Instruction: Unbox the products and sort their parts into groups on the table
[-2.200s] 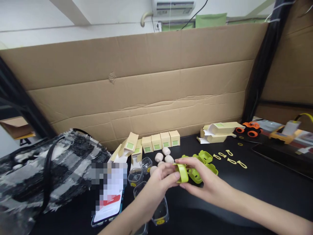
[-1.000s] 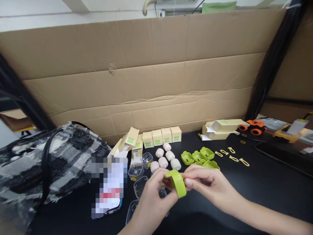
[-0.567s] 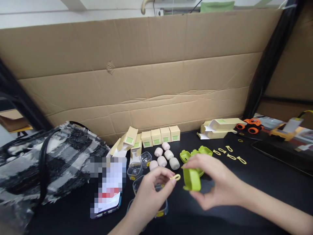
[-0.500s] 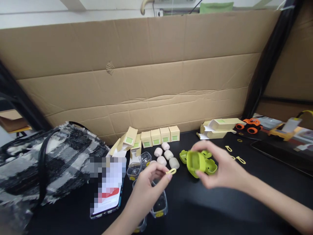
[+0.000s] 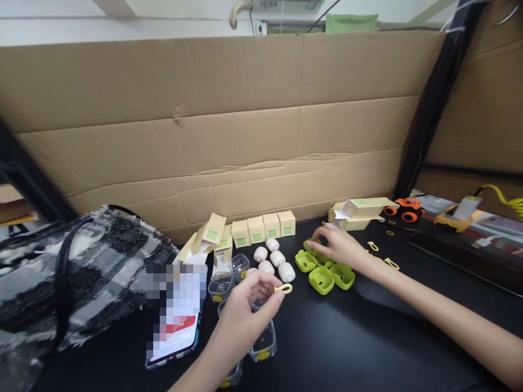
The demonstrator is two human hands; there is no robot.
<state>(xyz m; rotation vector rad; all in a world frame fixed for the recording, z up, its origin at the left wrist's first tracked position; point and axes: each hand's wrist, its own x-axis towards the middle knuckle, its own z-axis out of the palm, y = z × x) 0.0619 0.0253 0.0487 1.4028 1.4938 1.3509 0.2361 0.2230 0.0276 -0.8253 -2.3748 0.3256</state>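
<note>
Between the thumb and fingers of my left hand [image 5: 253, 302] is a small pale-yellow loop strap [image 5: 285, 288], raised over the clear plastic containers. My right hand [image 5: 333, 242] reaches to the back of a cluster of lime-green cases, its fingertips at the rim of the rearmost green case [image 5: 309, 243], which it partly covers. Other open-topped green cases [image 5: 321, 280] with holes in their bottoms sit close together in front of it. Several whitish, rounded, barrel-shaped pieces [image 5: 286, 271] lie left of the cases.
Small cream boxes [image 5: 256, 230] line the cardboard wall [image 5: 245, 136]; opened boxes [image 5: 362, 209] lie right. Clear containers [image 5: 263, 343] stand around my left hand. A phone [image 5: 177, 321] and a plaid bag [image 5: 93, 272] are left. More yellow loops [image 5: 391, 264] and an orange toy truck [image 5: 408, 209] are right.
My right hand has moved back and down, from holding a green case up in front to the rear of the green cluster. The left hand still holds the loop, almost unmoved.
</note>
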